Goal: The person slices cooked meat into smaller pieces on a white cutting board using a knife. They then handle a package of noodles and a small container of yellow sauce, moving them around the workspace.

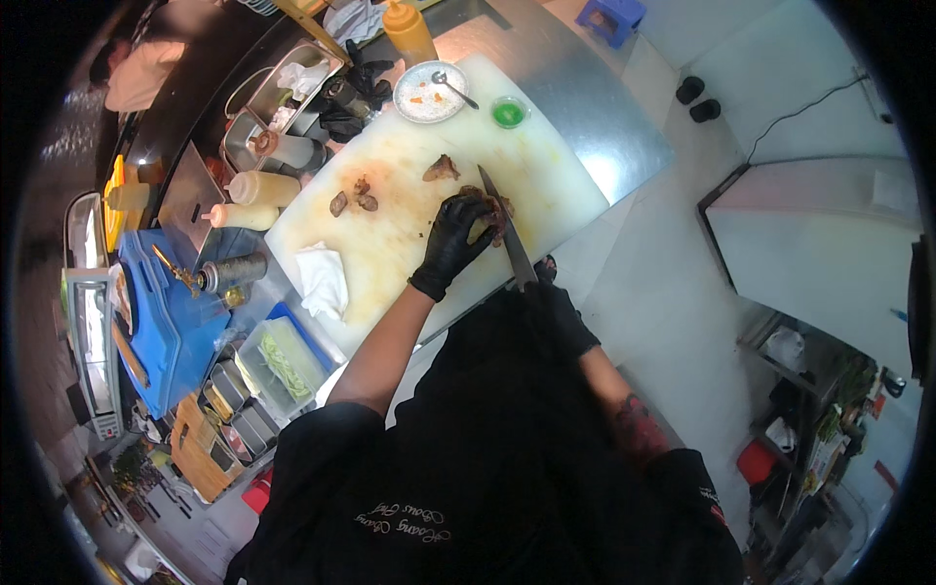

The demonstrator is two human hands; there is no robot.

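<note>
My left hand, in a black glove, presses a piece of browned meat on the white cutting board. The blade of a long kitchen knife lies against the meat, beside my left fingers. My right hand, also in a black glove, is closed around the knife's handle at the board's near edge. Another meat piece lies just beyond my left hand. Several small chunks sit farther left on the board, and a folded white cloth rests near its left edge.
At the board's far end stand a speckled plate with a spoon and a small cup of green sauce. Squeeze bottles, a torch canister and a plastic tub of shredded greens line the left. Another person is at upper left.
</note>
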